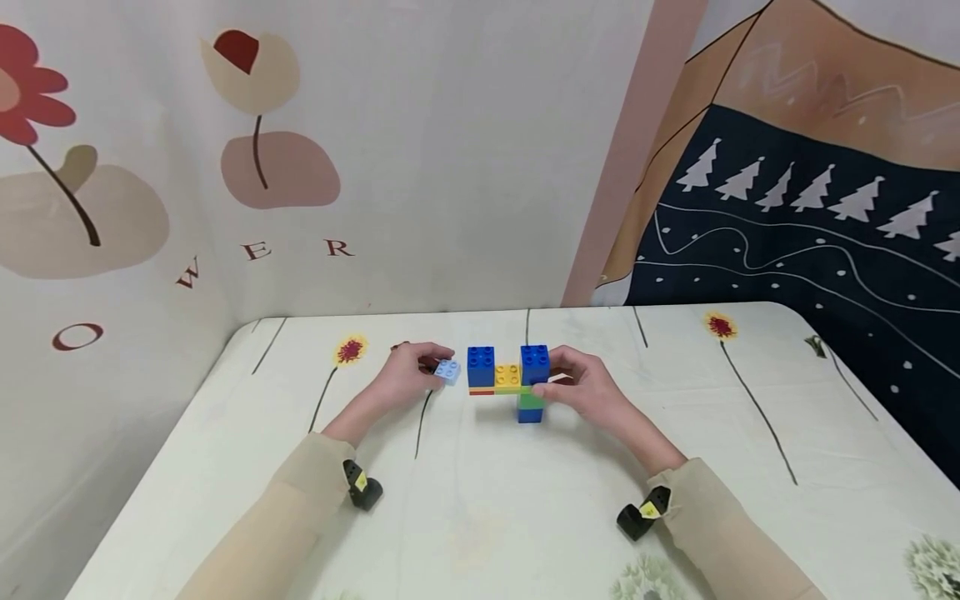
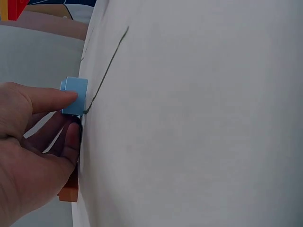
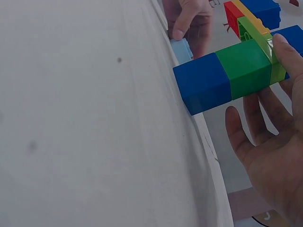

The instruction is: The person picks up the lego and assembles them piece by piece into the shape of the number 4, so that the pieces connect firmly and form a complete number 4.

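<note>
My left hand [image 1: 405,375] pinches a light blue toy brick [image 1: 447,372] between thumb and fingers, low over the table. Across from it, my right hand [image 1: 588,385] grips a structure of toy bricks at its right column. That column has a blue brick [image 3: 202,84] at the bottom, a green brick [image 3: 244,69] above it, a lime-green layer, and a blue brick [image 1: 535,365] on top. A yellow brick [image 1: 507,377] bridges leftward to another blue brick [image 1: 481,367] over thin orange and red layers [image 1: 482,392]. This left end overhangs the table.
An orange-brown brick [image 2: 69,193] lies behind my left hand, mostly hidden by it. The table [image 1: 480,508] has a white cloth printed with flowers. Behind it hangs a printed fabric wall [image 1: 450,167]. Each wrist wears a small black camera [image 1: 363,485].
</note>
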Demonstrator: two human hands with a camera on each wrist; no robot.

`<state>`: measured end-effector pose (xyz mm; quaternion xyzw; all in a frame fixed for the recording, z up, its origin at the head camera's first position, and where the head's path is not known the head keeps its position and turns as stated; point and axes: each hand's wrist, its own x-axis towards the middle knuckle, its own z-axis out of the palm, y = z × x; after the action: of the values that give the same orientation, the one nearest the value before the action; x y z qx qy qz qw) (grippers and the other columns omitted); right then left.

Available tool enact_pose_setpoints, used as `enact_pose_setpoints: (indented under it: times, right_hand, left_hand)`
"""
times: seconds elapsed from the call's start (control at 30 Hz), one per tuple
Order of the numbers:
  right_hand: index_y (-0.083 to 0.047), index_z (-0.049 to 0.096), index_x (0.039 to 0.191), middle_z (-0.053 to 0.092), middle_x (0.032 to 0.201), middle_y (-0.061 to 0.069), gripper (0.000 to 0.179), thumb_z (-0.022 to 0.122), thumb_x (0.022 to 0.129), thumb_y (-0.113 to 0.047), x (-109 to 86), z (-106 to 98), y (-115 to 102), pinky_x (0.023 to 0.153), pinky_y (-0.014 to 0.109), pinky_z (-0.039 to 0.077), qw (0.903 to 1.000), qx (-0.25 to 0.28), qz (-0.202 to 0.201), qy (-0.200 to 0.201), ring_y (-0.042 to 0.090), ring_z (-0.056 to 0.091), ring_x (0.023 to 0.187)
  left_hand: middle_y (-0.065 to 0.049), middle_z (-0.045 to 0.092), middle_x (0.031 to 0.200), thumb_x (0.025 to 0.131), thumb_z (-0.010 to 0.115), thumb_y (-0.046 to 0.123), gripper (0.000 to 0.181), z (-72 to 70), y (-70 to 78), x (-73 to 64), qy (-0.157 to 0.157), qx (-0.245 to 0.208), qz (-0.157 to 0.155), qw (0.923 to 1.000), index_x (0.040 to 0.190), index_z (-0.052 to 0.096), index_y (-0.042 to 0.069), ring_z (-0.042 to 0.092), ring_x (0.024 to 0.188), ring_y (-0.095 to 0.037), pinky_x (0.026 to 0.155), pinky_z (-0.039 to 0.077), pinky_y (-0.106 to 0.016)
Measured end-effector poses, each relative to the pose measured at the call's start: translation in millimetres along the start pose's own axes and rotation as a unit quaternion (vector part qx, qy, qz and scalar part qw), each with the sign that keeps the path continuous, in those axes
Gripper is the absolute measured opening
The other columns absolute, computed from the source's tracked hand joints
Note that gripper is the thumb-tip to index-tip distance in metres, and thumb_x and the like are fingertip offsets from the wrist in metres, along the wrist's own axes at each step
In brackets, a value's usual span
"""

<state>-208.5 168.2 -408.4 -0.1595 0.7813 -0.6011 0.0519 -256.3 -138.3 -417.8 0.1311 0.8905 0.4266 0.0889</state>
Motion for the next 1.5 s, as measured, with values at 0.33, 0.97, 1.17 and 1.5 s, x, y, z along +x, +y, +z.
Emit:
enact_pose_setpoints:
  times: [0.33, 0.97, 1.17, 1.5]
  right_hand:
    - [0.001, 0.065, 0.121, 0.068, 0.119, 0.014, 0.032, 0.077, 0.092, -0.007, -0.2, -0.2, 0.0, 0.093, 0.026, 0.053, 1.0000, 0.004, 0.003, -0.002, 0.030, 0.061, 0.111]
    - [0.002, 0.065, 0.120, 0.069, 0.117, 0.014, 0.031, 0.077, 0.092, -0.006, 0.4, -0.9, 0.9, 0.093, 0.026, 0.053, 1.0000, 0.000, 0.003, 0.001, 0.030, 0.061, 0.110]
    - [0.002, 0.065, 0.120, 0.068, 0.118, 0.014, 0.032, 0.077, 0.092, -0.006, 0.0, -1.7, 1.1, 0.093, 0.026, 0.052, 1.0000, 0.002, 0.002, 0.001, 0.030, 0.061, 0.110]
    - [0.002, 0.065, 0.120, 0.068, 0.117, 0.014, 0.032, 0.077, 0.092, -0.006, 0.6, -1.5, 3.0, 0.092, 0.026, 0.053, 1.0000, 0.002, -0.004, -0.001, 0.030, 0.061, 0.109]
  left_hand:
    - [-0.013, 0.067, 0.121, 0.093, 0.074, 0.005, 0.037, 0.3, 4.4, -3.8, 0.009, -0.003, -0.012, 0.9999, 0.130, 0.069, 0.004, 0.059, 0.106, -0.027, 0.094, 0.052, -0.041]
    - [-0.012, 0.064, 0.123, 0.096, 0.073, 0.012, 0.037, -17.9, 35.6, -19.4, 0.068, -0.060, 0.024, 0.9956, 0.132, 0.068, 0.007, 0.059, 0.108, -0.029, 0.079, 0.050, -0.035]
    - [-0.013, 0.062, 0.128, 0.097, 0.072, 0.012, 0.040, -23.9, 51.5, -23.4, 0.085, -0.088, 0.024, 0.9922, 0.137, 0.066, 0.008, 0.057, 0.113, -0.031, 0.084, 0.053, -0.033]
    - [-0.011, 0.062, 0.126, 0.095, 0.073, 0.007, 0.039, -17.3, 85.0, -29.6, 0.128, -0.151, 0.088, 0.9762, 0.134, 0.068, 0.005, 0.061, 0.115, -0.026, 0.096, 0.055, -0.033]
